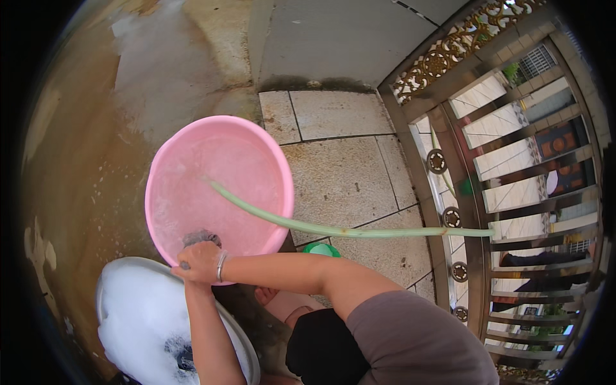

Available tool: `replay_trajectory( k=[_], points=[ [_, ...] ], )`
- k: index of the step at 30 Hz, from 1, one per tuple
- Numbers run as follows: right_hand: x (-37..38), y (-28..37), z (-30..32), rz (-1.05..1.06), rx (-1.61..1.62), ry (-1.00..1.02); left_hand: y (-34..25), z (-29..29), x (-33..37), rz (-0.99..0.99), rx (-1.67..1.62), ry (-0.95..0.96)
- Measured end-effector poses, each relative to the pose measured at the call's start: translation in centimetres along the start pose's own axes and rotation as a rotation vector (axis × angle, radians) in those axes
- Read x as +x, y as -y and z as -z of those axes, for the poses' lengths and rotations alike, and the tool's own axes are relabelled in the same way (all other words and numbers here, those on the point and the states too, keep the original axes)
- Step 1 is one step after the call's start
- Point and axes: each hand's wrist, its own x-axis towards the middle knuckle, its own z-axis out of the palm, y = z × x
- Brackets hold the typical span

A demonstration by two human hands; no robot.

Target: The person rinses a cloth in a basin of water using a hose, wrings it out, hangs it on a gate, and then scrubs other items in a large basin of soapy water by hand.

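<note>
Well, from here I see a dark grey cloth point(203, 238) bunched at the near rim of the pink basin point(288, 186), one end over the water. The right hand point(205, 258) is curled round it; the left hand point(192, 276) is mostly hidden against the right, so I can't tell how its fingers close. It looks soaked, so I'd expect it to be limp, heavier than when dry, slippery and hardly fragile; a full-fisted hold on the gathered bunch suits it better than a fingertip pinch.

fingers point(187, 274): grip grey cloth point(208, 237) | hose point(346, 231): in pink basin point(287, 186) | tub point(242, 337): foamy
</note>
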Motion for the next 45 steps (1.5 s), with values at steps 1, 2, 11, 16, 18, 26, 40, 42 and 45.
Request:
replay_trajectory(
  k=[1, 2, 11, 16, 18, 26, 40, 42, 45],
  points=[
    [-0.1, -1.1, 0.3, -0.024, -0.009, -0.017, 0.7, -0.8, -0.5, -0.018, -0.013, 0.0],
    [0.4, -2.3, 0.7, -0.094, -0.097, -0.045, 1.0, -2.1, -0.8, -0.048, -0.03, 0.013],
    [0.6, -4.6, 1.0, -0.138, -0.068, 0.044, -2.0, 0.8, 0.7, -0.226, 0.345, -0.14],
    [0.6, -8.9, 1.8, -0.34, -0.603, 0.377, -2.3, 2.9, 3.4, -0.017, 0.584, -0.411],
    [0.7, -9.0, 1.4, -0.308, -0.741, 0.702, -2.6, 3.0, 3.7, -0.072, 0.558, -0.356],
    [2.0, -9.0, 0.8, -0.272, 0.012, 0.284, -1.7, 0.3, 2.7, -0.001, 0.25, -0.203],
    [4.2, -6.6, -0.3, 0.137, -0.281, -0.053, -2.8, 2.4, 2.0, -0.25, 0.082, 0.055],
    [3.1, -8.8, 2.1, -0.236, -0.373, 0.045, -2.2, 1.3, 2.3, -0.227, 0.249, -0.006],
    [3.2, -12.4, 0.6, -0.251, -0.798, 0.024, -2.1, -0.5, 1.6, -0.253, 0.387, -0.249]
  ],
)
